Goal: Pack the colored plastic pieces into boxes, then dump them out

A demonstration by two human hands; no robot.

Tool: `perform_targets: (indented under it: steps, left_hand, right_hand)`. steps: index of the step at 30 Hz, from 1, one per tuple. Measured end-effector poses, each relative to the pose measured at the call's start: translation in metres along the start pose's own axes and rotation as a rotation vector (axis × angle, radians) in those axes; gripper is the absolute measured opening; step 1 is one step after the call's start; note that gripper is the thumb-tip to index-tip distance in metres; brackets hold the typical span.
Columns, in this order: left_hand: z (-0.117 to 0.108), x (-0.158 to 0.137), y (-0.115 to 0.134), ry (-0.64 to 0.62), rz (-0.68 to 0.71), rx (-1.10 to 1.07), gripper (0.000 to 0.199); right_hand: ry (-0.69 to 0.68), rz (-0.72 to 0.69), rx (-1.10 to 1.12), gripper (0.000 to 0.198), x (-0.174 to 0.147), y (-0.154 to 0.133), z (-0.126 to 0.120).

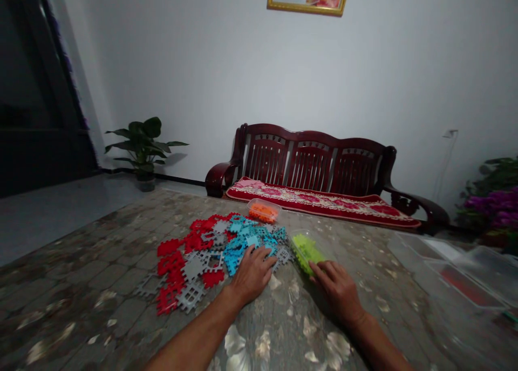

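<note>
My left hand [254,271] lies palm down at the near edge of a heap of puzzle-like interlocking plastic pieces. Its fingers are spread and touch the blue pieces [234,252] and grey ones near them. My right hand [338,290] grips the near right side of a clear plastic container [294,248], which holds bright green pieces [305,248]. The fingers there lie over the rim; the thumb is partly hidden. Red pieces [172,265] and grey pieces [194,267] spread out to the left of my left hand, some overlapping.
Behind the heap stands a small clear container with orange pieces [264,213]. Clear plastic boxes [465,276] sit at the table's right side. A patterned cloth covers the table [101,284]. Beyond are a wooden bench [311,163], a potted plant [143,144] and purple flowers [493,209].
</note>
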State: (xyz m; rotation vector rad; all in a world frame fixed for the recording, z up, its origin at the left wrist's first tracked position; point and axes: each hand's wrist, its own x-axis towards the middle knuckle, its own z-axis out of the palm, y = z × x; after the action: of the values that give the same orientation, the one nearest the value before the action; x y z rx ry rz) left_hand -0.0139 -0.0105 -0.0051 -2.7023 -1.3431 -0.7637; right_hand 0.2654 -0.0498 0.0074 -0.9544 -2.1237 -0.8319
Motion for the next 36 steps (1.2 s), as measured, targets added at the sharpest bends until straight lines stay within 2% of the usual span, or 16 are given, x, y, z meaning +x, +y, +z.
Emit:
perform_targets:
  steps: [5, 9, 12, 17, 22, 27, 31, 36]
  left_hand:
    - [0.001, 0.0, -0.001, 0.106, 0.097, -0.018, 0.047]
    - [0.006, 0.003, 0.009, 0.092, 0.148, -0.124, 0.058]
    - [0.012, 0.014, 0.026, 0.051, 0.07, -0.284, 0.066]
    - [0.02, 0.046, 0.057, -0.069, -0.194, -0.579, 0.083]
    - [0.026, 0.057, 0.067, -0.147, -0.206, -0.71, 0.094]
    - [0.036, 0.054, 0.069, -0.107, -0.228, -0.765, 0.093]
    - [0.037, 0.057, 0.074, -0.092, -0.267, -0.757, 0.089]
    - [0.033, 0.059, 0.079, -0.083, -0.332, -0.745, 0.094]
  right_hand:
    - [-0.004, 0.031, 0.012, 0.023, 0.002, -0.005, -0.001]
    - [-0.019, 0.068, 0.032, 0.021, 0.006, -0.008, -0.003]
    - [0.002, 0.094, 0.039, 0.019, 0.008, -0.01, -0.002]
    - [0.028, 0.155, 0.061, 0.023, 0.008, -0.01, -0.001]
    - [0.036, 0.227, 0.161, 0.027, 0.008, -0.01, -0.002]
    - [0.042, 0.31, 0.25, 0.026, 0.009, -0.011, 0.0]
    - [0.075, 0.331, 0.264, 0.025, 0.008, -0.01, 0.002]
    - [0.108, 0.326, 0.265, 0.024, 0.006, -0.01, 0.004]
